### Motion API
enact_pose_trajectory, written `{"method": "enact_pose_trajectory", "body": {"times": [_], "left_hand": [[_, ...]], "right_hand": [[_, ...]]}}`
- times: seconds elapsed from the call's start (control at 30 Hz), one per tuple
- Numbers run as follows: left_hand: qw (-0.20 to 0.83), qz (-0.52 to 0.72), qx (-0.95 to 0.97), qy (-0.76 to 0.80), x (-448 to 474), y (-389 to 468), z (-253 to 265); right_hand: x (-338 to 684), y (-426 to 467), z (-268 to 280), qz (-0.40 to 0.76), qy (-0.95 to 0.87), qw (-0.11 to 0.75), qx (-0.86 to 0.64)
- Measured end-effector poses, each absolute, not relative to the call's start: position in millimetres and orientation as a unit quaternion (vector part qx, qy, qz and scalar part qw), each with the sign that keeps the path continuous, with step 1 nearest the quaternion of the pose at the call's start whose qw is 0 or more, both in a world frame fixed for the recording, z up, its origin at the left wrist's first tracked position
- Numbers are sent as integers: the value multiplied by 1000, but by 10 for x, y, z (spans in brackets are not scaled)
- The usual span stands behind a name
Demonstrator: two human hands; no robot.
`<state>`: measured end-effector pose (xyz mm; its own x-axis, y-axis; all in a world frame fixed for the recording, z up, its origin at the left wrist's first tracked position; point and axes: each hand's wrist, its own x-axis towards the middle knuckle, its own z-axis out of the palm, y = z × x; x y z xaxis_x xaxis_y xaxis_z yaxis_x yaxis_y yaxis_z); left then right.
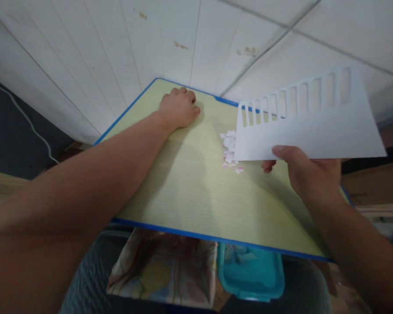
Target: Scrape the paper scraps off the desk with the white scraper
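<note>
My right hand grips a white slotted card by its lower edge, thumb on the face and fingers behind. A row of rounded slots is cut along the card's upper side. The card is tilted above the table, and its left end partly covers a small heap of white and pinkish paper scraps. On the left, my left hand rests on the tabletop near the back edge. Its fingers are curled under, so the palm and anything in it are hidden.
The pale yellow table has a blue rim. White wall planks stand behind it, crossed by a grey cable. Below the front edge are a patterned fabric-like container and a turquoise plastic tub with whitish bits, between my legs.
</note>
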<state>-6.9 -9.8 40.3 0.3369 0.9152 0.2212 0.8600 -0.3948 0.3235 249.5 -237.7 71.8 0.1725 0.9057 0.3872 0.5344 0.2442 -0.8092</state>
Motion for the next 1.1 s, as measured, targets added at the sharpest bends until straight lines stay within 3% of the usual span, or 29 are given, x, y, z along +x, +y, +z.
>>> {"method": "enact_pose_trajectory", "body": {"times": [0.47,0.73,1.1], "left_hand": [[77,199,818,534,-98,-46,356],[101,209,822,520,-114,55,286],[121,213,815,525,-108,-1,322]], "right_hand": [[2475,-2379,777,191,-648,418,-607],[2369,-2516,727,257,-672,377,-584],[2446,-2453,813,215,-653,411,-598]]}}
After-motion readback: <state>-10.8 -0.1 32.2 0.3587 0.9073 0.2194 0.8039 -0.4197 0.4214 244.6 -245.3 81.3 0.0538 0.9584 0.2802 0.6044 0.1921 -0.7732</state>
